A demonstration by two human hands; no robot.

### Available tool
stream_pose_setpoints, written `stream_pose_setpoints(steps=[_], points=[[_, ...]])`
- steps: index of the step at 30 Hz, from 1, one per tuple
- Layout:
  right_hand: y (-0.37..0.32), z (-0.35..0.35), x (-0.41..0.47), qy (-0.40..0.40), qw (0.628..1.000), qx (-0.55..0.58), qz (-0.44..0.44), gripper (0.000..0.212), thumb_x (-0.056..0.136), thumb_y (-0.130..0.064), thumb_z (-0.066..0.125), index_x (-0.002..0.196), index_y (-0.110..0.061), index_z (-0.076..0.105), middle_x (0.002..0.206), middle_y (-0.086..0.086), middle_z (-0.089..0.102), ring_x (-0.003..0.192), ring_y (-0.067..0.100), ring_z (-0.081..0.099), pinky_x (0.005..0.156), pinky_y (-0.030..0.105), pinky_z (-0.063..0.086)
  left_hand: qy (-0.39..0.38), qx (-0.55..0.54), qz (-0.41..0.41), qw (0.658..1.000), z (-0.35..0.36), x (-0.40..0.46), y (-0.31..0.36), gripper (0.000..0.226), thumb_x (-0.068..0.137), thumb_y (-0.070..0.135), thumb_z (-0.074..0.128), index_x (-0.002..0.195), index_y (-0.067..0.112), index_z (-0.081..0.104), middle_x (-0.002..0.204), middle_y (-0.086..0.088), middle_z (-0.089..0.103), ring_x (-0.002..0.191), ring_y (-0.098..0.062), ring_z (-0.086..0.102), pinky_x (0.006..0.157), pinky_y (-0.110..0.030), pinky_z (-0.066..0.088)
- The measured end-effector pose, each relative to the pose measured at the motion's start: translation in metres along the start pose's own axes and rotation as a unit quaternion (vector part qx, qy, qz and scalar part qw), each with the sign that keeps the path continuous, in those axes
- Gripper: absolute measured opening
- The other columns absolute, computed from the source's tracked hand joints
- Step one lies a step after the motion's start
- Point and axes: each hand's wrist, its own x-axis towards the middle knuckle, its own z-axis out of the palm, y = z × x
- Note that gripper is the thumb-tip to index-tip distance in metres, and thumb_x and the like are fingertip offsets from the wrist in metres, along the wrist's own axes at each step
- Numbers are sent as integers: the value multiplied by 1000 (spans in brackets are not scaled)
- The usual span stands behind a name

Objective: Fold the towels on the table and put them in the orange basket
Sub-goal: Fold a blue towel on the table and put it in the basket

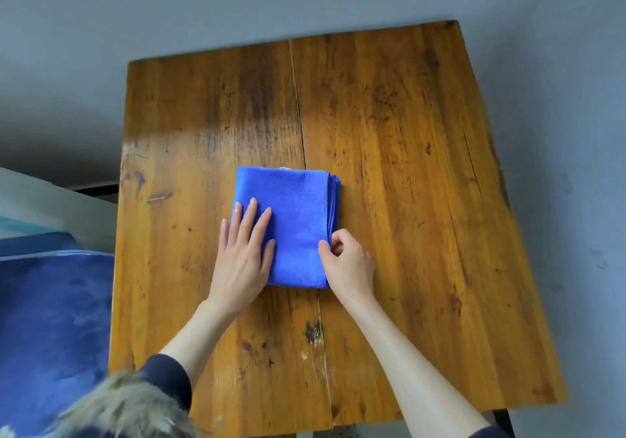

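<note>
**Folded blue towel under both hands**

We see the blue towel folded mid-table. Our left hand presses flat on it, fingers straight; our right hand seems to pinch its near-right edge, fingers curled.

Only obstacle on the table: folded blue towel, middle toward the near edge, with left hand flat on it and right hand pinching its right edge. Bare wood runs to the far, left and right edges and all corners. Blue cloth sits off the left edge, beside the near-left corner.
</note>
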Motion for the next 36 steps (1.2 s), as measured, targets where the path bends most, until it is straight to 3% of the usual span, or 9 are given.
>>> stream_pose_setpoints(steps=[5, 8, 11, 13, 16, 19, 24, 32, 36], points=[[5, -4, 4, -17, 998, 55, 36, 18, 88, -22, 57, 75, -11, 50, 62, -2, 50, 63, 19, 48, 60, 31, 35, -43, 103, 16, 994, 15, 0, -1, 56, 96, 41, 19, 148, 20, 22, 156, -11, 18, 144, -29, 6, 115, -53, 11], [-3, -4, 1, 10, 996, 54, 67, 7, 87, -20, 58, 90, -15, 54, 79, -5, 53, 81, 19, 57, 69, 32, 45, -48, 117, 18, 992, 15, 0, 1, 55, 96, 41, 15, 147, 22, 13, 156, -12, 15, 144, -32, 3, 115, -53, 8], [-20, 6, -8, 196, 976, -68, -72, 23, 84, -15, 57, 107, -11, 59, 99, 3, 54, 92, 25, 55, 77, 40, 46, -47, 73, 50, 995, 7, 3, 0, 53, 96, 37, 19, 148, 25, 19, 157, -8, 15, 144, -32, 2, 114, -56, 6], [-33, 18, -5, 238, 941, -159, -181, 33, 81, -13, 56, 114, -8, 61, 110, 11, 59, 101, 30, 56, 80, 40, 45, -26, 49, 87, 995, -1, 11, -5, 50, 96, 27, 26, 146, 21, 29, 156, -8, 20, 144, -31, 5, 113, -56, 8], [-41, 37, 14, 174, 926, -240, -234, 46, 86, -10, 54, 131, -5, 52, 138, 17, 48, 131, 34, 42, 102, 47, 38, 0, 30, 89, 996, -11, 34, -17, 50, 94, 15, 29, 144, 11, 31, 155, -12, 21, 144, -31, 7, 114, -56, 10], [-36, 45, 38, 120, 933, -280, -190, 51, 94, -20, 43, 143, -8, 35, 153, 14, 25, 143, 30, 20, 115, 50, 18, -2, 39, 136, 990, -12, 57, -25, 45, 94, 10, 35, 139, 5, 40, 151, -14, 29, 142, -35, 20, 114, -56, 18], [-16, 47, 54, 104, 933, -301, -169, 54, 96, -34, 27, 146, -15, 28, 154, 13, 22, 143, 30, 18, 116, 49, 15, -24, 37, 148, 988, 4, 63, -35, 52, 95, 34, 29, 143, 14, 36, 153, -9, 26, 143, -28, 15, 117, -48, 13], [-16, 45, 49, 108, 932, -302, -166, 53, 98, -32, 28, 148, -18, 21, 157, 9, 14, 145, 25, 8, 117, 50, 7, -33, 32, 140, 989, 2, 58, -33, 54, 95, 36, 26, 145, 15, 32, 155, -10, 22, 144, -27, 10, 116, -50, 7], [-13, 44, 21, 162, 924, -288, -194, 50, 96, -25, 32, 144, -11, 32, 153, 14, 25, 143, 26, 14, 116, 51, 12, -37, 13, 141, 989, 1, 21, -37, 54, 94, 40, 32, 143, 19, 35, 154, -9, 24, 144, -27, 13, 115, -51, 9]])
